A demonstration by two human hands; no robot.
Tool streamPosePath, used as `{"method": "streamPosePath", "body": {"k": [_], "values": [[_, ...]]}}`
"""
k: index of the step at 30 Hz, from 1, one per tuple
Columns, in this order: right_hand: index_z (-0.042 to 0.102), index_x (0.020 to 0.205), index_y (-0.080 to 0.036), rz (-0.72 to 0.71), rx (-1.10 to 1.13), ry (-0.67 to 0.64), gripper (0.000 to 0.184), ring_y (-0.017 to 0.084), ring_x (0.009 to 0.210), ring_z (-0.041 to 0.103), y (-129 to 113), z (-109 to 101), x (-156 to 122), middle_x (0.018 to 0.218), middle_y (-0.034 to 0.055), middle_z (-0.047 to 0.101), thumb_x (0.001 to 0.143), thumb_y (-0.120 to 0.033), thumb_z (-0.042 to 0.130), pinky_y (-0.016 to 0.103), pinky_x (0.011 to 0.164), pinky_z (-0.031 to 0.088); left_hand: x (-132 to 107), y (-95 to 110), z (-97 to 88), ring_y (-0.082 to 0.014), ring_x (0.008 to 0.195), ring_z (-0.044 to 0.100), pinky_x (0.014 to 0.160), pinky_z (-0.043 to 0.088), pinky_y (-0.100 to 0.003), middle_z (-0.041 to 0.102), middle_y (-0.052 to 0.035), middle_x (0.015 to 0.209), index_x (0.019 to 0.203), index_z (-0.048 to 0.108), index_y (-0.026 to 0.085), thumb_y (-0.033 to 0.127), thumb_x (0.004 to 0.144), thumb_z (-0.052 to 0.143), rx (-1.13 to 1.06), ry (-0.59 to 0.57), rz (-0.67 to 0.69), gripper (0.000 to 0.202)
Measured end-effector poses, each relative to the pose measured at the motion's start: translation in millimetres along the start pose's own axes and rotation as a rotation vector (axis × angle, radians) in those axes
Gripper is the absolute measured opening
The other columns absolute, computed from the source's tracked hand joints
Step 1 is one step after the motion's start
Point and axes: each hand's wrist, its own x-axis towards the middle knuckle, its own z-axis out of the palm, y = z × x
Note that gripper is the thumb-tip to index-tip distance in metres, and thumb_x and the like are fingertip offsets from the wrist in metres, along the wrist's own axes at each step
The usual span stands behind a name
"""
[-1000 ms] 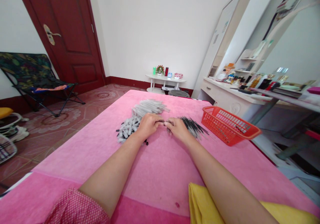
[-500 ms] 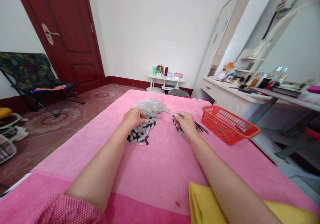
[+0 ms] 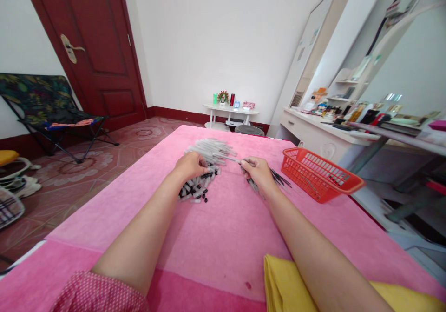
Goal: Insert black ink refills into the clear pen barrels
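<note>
My right hand (image 3: pixel 257 170) is closed in a pinch on a thin, pale tube that looks like a pen barrel (image 3: pixel 233 160), its far end pointing left. My left hand (image 3: pixel 191 165) hovers at a heap of small clear and black pieces that look like pen caps (image 3: pixel 198 189). Its thumb and fingers are pressed together; what they hold, if anything, is too small to make out. Just beyond lies a pile of clear, slim tubes (image 3: pixel 213 148). Thin black sticks, like pen refills (image 3: pixel 281 178), lie beside and partly under my right hand.
A pink cloth (image 3: pixel 216 237) covers the table. On its right stands an orange plastic basket (image 3: pixel 318 177). Folded yellow cloth (image 3: pixel 287 282) lies at the near edge under my right forearm. A dressing table (image 3: pixel 324 128) stands to the right, a folding chair (image 3: pixel 38 98) to the left.
Both hands stay in nearly the same places. The fingers of my left hand have shifted slightly at the heap, and the tube in my right hand has changed its angle a little.
</note>
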Motion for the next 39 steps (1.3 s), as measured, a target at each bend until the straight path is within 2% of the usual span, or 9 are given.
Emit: {"method": "streamPosePath", "body": {"k": [3, 6, 14, 19, 32, 39], "values": [[0.058, 0.069, -0.014, -0.017, 0.012, -0.03, 0.026, 0.008, 0.041, 0.047, 0.4, -1.3, 0.2, 0.053, -0.0001, 0.056, 0.072, -0.039, 0.055, 0.019, 0.041, 0.038, 5.6, -6.8, 5.0, -0.016, 0.065, 0.062, 0.058, 0.044, -0.024, 0.069, -0.0022, 0.071, 0.075, 0.068, 0.02, 0.029, 0.065, 0.065, -0.171, 0.111, 0.002, 0.014], [0.058, 0.067, -0.014, -0.017, 0.008, -0.032, 0.026, 0.008, 0.041, 0.047, 1.8, -2.5, 0.6, 0.053, 0.0002, 0.056, 0.072, -0.039, 0.056, 0.019, 0.041, 0.039, 8.6, -12.5, 7.6, -0.0156, 0.066, 0.062, 0.061, 0.045, -0.024, 0.069, -0.0024, 0.072, 0.079, 0.067, 0.018, 0.028, 0.066, 0.065, -0.252, 0.192, -0.003, 0.017], [0.058, 0.068, -0.014, -0.004, -0.013, -0.025, 0.025, 0.008, 0.04, 0.047, 6.1, -4.5, 2.3, 0.052, -0.0002, 0.056, 0.071, -0.039, 0.056, 0.019, 0.041, 0.039, 12.3, -17.6, 13.8, -0.0148, 0.059, 0.059, 0.056, 0.044, -0.024, 0.068, -0.0047, 0.07, 0.077, 0.067, 0.013, 0.024, 0.064, 0.065, -0.435, 0.26, 0.033, 0.017], [0.058, 0.068, -0.015, -0.017, -0.032, -0.032, 0.022, 0.009, 0.04, 0.047, 8.3, -6.4, 3.8, 0.052, -0.0006, 0.056, 0.071, -0.036, 0.056, 0.021, 0.041, 0.039, 11.1, -13.3, 12.4, -0.0163, 0.062, 0.06, 0.058, 0.045, -0.024, 0.069, -0.0054, 0.071, 0.076, 0.069, 0.013, 0.021, 0.062, 0.065, -0.52, 0.244, 0.056, 0.017], [0.061, 0.075, -0.014, -0.15, -0.03, -0.078, 0.018, 0.011, 0.049, 0.05, 3.8, -11.7, 4.5, 0.058, 0.0001, 0.056, 0.074, -0.031, 0.054, 0.021, 0.045, 0.041, 9.1, -13.8, 13.5, -0.0179, 0.065, 0.061, 0.059, 0.044, -0.025, 0.071, -0.0058, 0.074, 0.079, 0.072, 0.014, 0.022, 0.064, 0.063, -0.494, 0.195, 0.057, 0.02], [0.062, 0.077, -0.014, -0.169, -0.012, -0.017, 0.019, 0.01, 0.045, 0.048, 0.8, -13.2, 4.6, 0.056, -0.0006, 0.055, 0.074, -0.031, 0.054, 0.021, 0.044, 0.04, 6.8, -9.3, 12.2, -0.0132, 0.052, 0.055, 0.05, 0.038, -0.022, 0.067, -0.0032, 0.062, 0.074, 0.072, 0.013, 0.024, 0.068, 0.059, -0.539, 0.147, 0.056, 0.018]]}}
